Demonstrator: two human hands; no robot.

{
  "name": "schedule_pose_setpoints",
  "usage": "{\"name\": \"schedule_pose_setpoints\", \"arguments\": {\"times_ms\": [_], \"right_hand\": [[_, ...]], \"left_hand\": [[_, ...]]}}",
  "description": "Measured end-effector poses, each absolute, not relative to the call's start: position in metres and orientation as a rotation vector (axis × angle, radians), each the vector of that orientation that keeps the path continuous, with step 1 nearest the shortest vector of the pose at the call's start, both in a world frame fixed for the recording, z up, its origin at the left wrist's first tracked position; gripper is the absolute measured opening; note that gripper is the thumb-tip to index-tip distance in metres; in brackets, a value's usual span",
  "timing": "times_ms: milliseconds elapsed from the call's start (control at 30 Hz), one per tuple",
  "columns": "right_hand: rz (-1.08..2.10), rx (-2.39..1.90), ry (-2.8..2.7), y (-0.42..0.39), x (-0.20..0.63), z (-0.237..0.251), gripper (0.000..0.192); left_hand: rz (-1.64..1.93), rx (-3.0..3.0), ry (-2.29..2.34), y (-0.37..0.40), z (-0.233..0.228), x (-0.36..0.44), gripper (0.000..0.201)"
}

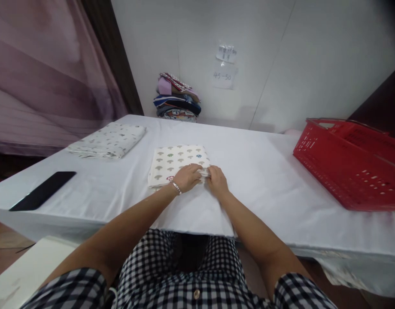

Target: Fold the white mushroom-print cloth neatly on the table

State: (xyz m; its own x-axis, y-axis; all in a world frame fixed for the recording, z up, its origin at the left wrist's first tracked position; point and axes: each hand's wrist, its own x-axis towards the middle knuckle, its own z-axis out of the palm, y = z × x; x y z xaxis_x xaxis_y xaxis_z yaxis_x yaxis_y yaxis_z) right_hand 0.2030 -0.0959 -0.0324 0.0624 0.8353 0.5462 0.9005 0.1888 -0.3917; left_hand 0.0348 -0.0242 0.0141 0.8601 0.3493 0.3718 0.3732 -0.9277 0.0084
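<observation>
A folded cream cloth printed with small tree shapes lies on the white-covered table right in front of me. My left hand, with a bracelet at the wrist, pinches the cloth's near right corner. My right hand grips the same corner from the right, and the fingertips of both hands meet on the fabric edge. The rest of the cloth lies flat beyond my hands.
A second folded patterned cloth lies at the table's far left. A black phone rests near the left edge. A red plastic basket stands at the right. A stack of folded fabrics sits against the back wall.
</observation>
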Motion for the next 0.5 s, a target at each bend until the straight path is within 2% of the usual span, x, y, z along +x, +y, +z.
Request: {"name": "schedule_pose_setpoints", "arguments": {"times_ms": [167,500], "right_hand": [[-0.126,-1.620,-1.733,-0.0959,0.2034,-0.0355,0.036],[-0.132,-1.582,-1.726,-0.0980,0.2030,-0.0345,0.033]], "left_hand": [[-0.580,-2.910,-0.728,-0.0238,0.0088,0.0401,0.011],[-0.661,-2.874,-0.728,-0.0276,0.0066,0.0376,0.017]]}}
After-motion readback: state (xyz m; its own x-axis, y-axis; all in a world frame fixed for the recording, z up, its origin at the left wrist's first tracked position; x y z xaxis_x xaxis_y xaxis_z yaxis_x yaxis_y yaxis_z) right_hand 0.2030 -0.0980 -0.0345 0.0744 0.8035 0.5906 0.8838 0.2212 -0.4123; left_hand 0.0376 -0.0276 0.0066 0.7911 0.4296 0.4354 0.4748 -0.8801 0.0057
